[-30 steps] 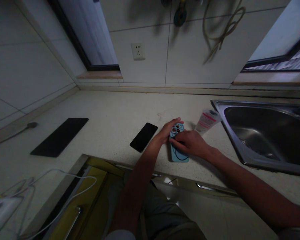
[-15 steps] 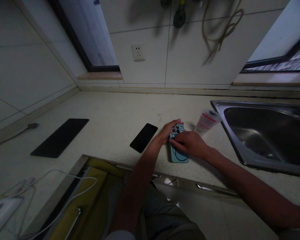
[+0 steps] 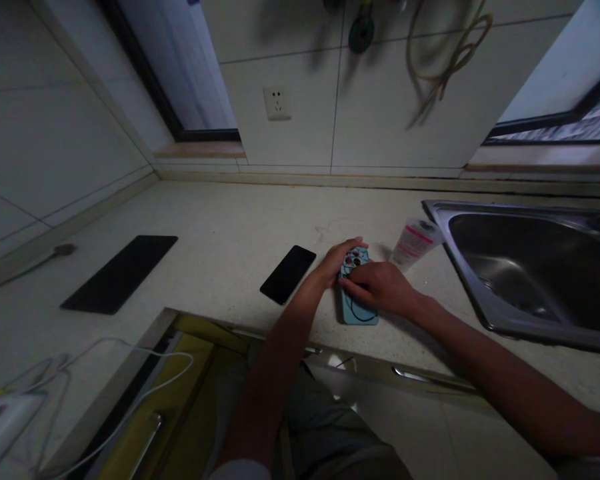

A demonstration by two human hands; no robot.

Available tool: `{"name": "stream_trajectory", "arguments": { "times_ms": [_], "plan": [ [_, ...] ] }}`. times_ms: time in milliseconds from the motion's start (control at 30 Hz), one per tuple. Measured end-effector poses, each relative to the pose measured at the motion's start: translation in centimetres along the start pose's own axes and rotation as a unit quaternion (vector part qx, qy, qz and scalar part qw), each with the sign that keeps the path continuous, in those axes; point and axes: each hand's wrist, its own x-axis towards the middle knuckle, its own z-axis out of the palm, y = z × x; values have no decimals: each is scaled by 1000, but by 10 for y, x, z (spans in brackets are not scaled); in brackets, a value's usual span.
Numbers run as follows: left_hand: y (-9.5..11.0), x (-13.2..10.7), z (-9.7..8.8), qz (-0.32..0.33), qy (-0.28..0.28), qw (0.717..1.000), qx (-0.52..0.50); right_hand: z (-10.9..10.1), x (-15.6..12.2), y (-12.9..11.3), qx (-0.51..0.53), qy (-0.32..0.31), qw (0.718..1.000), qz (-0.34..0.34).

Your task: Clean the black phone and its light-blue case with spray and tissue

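Observation:
A phone in a light blue case [image 3: 359, 311] lies face down on the pale countertop [image 3: 220, 227], camera lenses toward the wall. My left hand [image 3: 336, 261] curls around its upper left edge, fingers wrapped at the top. My right hand [image 3: 380, 288] lies over the middle of the case from the right, fingers pressed onto its back. A second black phone [image 3: 287, 274] lies screen up just left of my left wrist, untouched.
A white tube with red print [image 3: 414, 242] lies between the phone and the steel sink [image 3: 530, 267] at right. A black tablet-like slab [image 3: 121, 273] rests at left. White cables and a charger [image 3: 10, 413] sit at the lower left. A drawer [image 3: 180, 387] stands open below the counter edge.

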Motion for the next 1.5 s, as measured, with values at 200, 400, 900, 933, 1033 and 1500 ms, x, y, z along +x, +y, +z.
{"name": "stream_trajectory", "arguments": {
  "times_ms": [200, 400, 900, 933, 1033, 1500],
  "plan": [
    [0, 0, 0, -3, -7, 1000, -5, 0, 0, -1, -2, -2, 1000, -4],
    [0, 1, 0, -4, 5, 1000, 7, -2, 0, -2, -7, -9, 1000, -2],
    [-1, 0, -1, 6, 8, 1000, 15, 0, 0, 0, -2, -6, 1000, -8],
    [-1, 0, 0, 5, 6, 1000, 15, 1, 0, 0, -3, -6, 1000, -8],
    [-1, 0, 0, 1, 2, 1000, 9, 1, 0, 0, -7, -5, 1000, -6],
    [-2, 2, -2, 6, -9, 1000, -3, 1, 0, -1, -8, -2, 1000, -3]
  ]
}}
